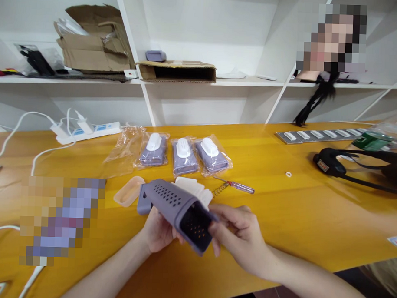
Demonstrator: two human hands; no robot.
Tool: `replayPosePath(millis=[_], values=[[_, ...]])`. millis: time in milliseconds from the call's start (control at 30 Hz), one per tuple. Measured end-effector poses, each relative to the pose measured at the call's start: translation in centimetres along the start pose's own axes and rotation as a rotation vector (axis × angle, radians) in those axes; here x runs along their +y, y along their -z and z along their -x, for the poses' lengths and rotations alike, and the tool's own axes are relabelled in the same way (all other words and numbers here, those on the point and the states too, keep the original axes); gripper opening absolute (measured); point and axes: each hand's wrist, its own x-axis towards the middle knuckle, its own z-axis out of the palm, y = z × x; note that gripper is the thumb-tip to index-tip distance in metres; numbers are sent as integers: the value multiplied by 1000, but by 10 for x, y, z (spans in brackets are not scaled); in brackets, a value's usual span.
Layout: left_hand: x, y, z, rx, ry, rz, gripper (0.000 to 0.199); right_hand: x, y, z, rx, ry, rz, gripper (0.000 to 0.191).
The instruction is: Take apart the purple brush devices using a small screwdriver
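Note:
A purple plastic housing (173, 202) with rows of small holes is tilted above the table, its open, hollow end facing me. My left hand (159, 230) grips it from below. At the open end, my right hand (237, 237) pinches the rim between thumb and fingers. Just behind the housing are white plastic parts (195, 188), partly covered by it. Another purple piece (144, 202) shows at its left, beside a peach-coloured oval shell (129, 191). A small screwdriver (241, 187) and a coil spring (220, 189) lie beyond my right hand.
Three bagged purple-and-white units (184, 155) stand in a row behind. A power strip (88, 133) with white cables is at left, near a blurred-out device (69, 218). Black straps (363, 165) and a metal strip with white pieces (319, 135) lie at right. Shelves hold cardboard boxes (178, 70).

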Motion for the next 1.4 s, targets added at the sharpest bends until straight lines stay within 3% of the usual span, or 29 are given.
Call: replayPosePath(millis=[133, 233, 300, 367, 467, 533, 633, 767, 900, 967, 1033, 1100, 1167, 1233, 1300, 1367, 1400], values=[[12, -20, 4, 53, -125, -187, 28, 10, 9, -13, 144, -107, -9, 28], [19, -30, 4, 224, -247, -274, 17, 24, 17, -25, 157, -153, -92, 22], [22, -30, 3, 314, -211, -205, 16, 34, 20, -31, 183, -94, -47, 23], [24, -26, 2, 312, -107, -106, 19, 43, 22, -32, 210, -3, 31, 22], [26, -19, 2, 147, 23, -28, 24, 53, 26, -31, 246, 155, 194, 21], [25, -17, 5, 73, 37, -9, 25, 57, 31, -29, 236, 268, 283, 22], [25, -21, 8, 203, 11, 37, 23, 57, 37, -29, 135, 323, 261, 28], [27, -29, 6, 415, -126, 21, 28, 48, 37, -32, 8, 28, -75, 31], [31, -33, 6, 407, -362, -45, 36, 37, 29, -31, -89, -240, -548, 41], [31, -36, 10, 353, -459, -134, 33, 33, 23, -29, -49, -311, -655, 40], [29, -41, 17, 223, -583, -249, 38, 33, 19, -28, 64, -379, -705, 32], [23, -46, 23, 32, -679, -350, 55, 37, 17, -29, 187, -427, -754, 24], [14, -49, 28, -88, -720, -487, 77, 45, 19, -32, 290, -429, -818, 20], [4, -49, 30, -18, -796, -697, 89, 53, 24, -37, 383, -398, -886, 19], [-6, -47, 30, 140, -914, -983, 82, 60, 30, -41, 459, -370, -936, 20], [-11, -46, 30, 112, -964, -1302, 57, 64, 37, -44, 506, -357, -967, 21], [-13, -46, 29, 55, -925, -1454, 45, 65, 39, -45, 519, -353, -975, 21]])
